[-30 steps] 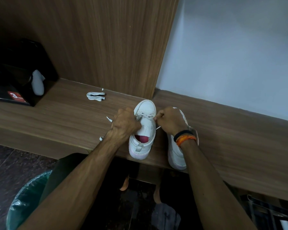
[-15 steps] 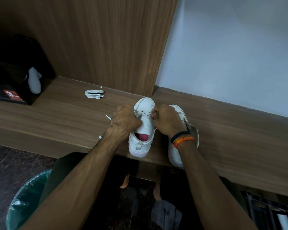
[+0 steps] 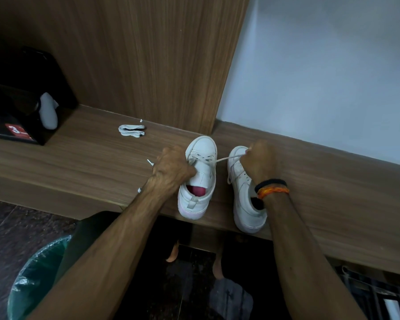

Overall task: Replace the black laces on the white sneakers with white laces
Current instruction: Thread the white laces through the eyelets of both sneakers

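From the head view, two white sneakers stood side by side on the wooden bench (image 3: 83, 162), heels at its near edge and toes pointing far. The left sneaker (image 3: 198, 179) carried a white lace (image 3: 219, 160) crossed through its far eyelets. The left hand (image 3: 171, 168) gripped that shoe's left side at the eyelets, fingers curled over the tongue edge. The right hand (image 3: 259, 161), fingers closed in a pinch, held the lace end and drew it taut out to the right, above the toe of the right sneaker (image 3: 243, 192).

To do this step well, the left hand needed to pin the shoe firmly while the pull ran level, so the lace seated flat and untwisted; both ends probably wanted checking for even length before the next eyelet.

Counted: two sneakers; one lace being threaded, its other end poking out left of the left hand; one folded spare white lace (image 3: 131, 130) lying far left on the bench. Whether the right sneaker was already laced I could not tell. No black lace was visible.
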